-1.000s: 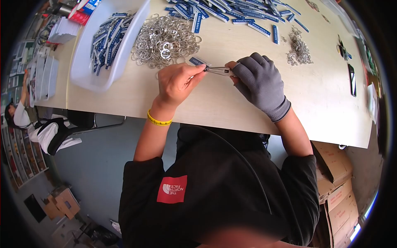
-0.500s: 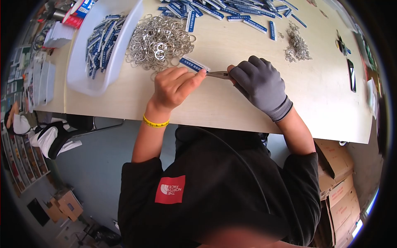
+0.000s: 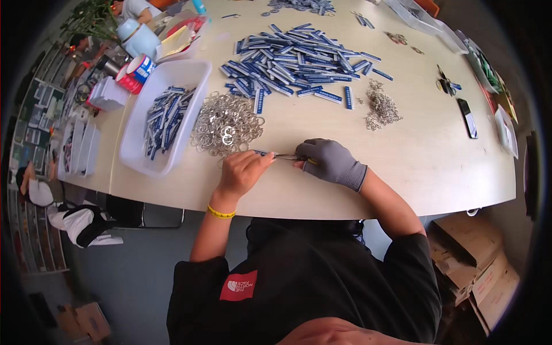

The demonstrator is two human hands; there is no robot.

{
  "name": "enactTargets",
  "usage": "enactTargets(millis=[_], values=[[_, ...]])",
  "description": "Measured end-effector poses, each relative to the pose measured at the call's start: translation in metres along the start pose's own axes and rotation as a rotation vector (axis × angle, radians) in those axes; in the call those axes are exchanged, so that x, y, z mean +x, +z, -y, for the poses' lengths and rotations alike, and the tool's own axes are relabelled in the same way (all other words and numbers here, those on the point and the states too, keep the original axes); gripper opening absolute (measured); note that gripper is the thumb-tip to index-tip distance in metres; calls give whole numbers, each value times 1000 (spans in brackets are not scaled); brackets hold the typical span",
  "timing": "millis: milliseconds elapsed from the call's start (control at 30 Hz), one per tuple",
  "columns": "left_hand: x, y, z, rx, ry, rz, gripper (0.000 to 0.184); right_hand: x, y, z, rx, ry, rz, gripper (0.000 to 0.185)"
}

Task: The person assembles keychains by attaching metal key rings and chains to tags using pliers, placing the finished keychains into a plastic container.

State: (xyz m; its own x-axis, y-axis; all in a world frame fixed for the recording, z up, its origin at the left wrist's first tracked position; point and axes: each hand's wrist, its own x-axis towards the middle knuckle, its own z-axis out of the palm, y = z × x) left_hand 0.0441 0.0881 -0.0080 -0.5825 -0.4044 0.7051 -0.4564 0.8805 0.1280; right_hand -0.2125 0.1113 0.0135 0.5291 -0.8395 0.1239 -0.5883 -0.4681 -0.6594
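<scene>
My bare left hand (image 3: 244,173), with a yellow wristband, is closed in a pinch on a small blue-and-white strip (image 3: 260,152). Most of that strip is hidden behind the fingers. In a grey fingerless glove, my right hand (image 3: 334,163) is wrapped around needle-nose pliers (image 3: 286,156). The plier tips meet the left fingertips; whatever is between them is too small to make out. Just beyond the left hand lies a heap of metal split rings (image 3: 227,123). A larger pile of blue-and-white strips (image 3: 299,60) spreads behind it.
A translucent bin (image 3: 167,164) with more strips stands at the left. Small chain pieces (image 3: 382,109) are heaped on the right, before a phone (image 3: 467,118) and scissors (image 3: 445,83). Another person (image 3: 138,10) is at the far left. Cardboard boxes (image 3: 471,247) sit below the table's right edge.
The view has tilted up, showing more of the far table. My right hand has turned, lying lower and flatter around the pliers. Less of the strip at my left hand shows.
</scene>
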Motion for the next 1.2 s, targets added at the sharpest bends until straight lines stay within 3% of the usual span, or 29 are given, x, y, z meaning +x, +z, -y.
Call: enactTargets(millis=[100, 200, 300, 433, 567, 700, 833, 900, 967, 1000, 1067, 1167, 1200], values=[[11, -24, 1, 81, -146, -58, 22, -2, -8, 3, 284, 71, 8, 19], [20, -61, 9, 217, -315, -159, 19, -6, -16, -2, 385, 89, 45, 35], [28, -108, 41, 397, -458, -250, 17, -4, -21, 1, 443, 129, 31, 40], [31, -151, 104, 548, -608, -71, 19, -2, -17, -4, 853, 222, -27, 40], [20, -135, 121, 642, -765, 162, 28, -3, -25, -3, 1477, 318, -19, 53], [29, -87, 80, 232, -568, 85, 29, 2, -12, -31, 1779, 205, 143, 61], [33, -20, 12, -124, -455, 150, 28, 7, 0, -40, 1772, 198, 187, 65], [21, 26, -8, -731, -685, 45, 31, 6, 7, -34, 1670, 202, 181, 66], [30, 42, -34, -1129, -742, 30, 38, 2, 15, -21, 1664, 240, 155, 65], [31, 48, -39, -1256, -870, 17, 39, -1, 13, -16, 1633, 231, 163, 68], [35, 51, -40, -1339, -933, -101, 36, -2, 6, -4, 1577, 211, 209, 73], [39, 50, -27, -1402, -956, -383, 33, 2, -4, -10, 1564, 151, 48, 88], [33, 48, -18, -1400, -980, -410, 34, 5, -10, -21, 1570, 129, 108, 101]])
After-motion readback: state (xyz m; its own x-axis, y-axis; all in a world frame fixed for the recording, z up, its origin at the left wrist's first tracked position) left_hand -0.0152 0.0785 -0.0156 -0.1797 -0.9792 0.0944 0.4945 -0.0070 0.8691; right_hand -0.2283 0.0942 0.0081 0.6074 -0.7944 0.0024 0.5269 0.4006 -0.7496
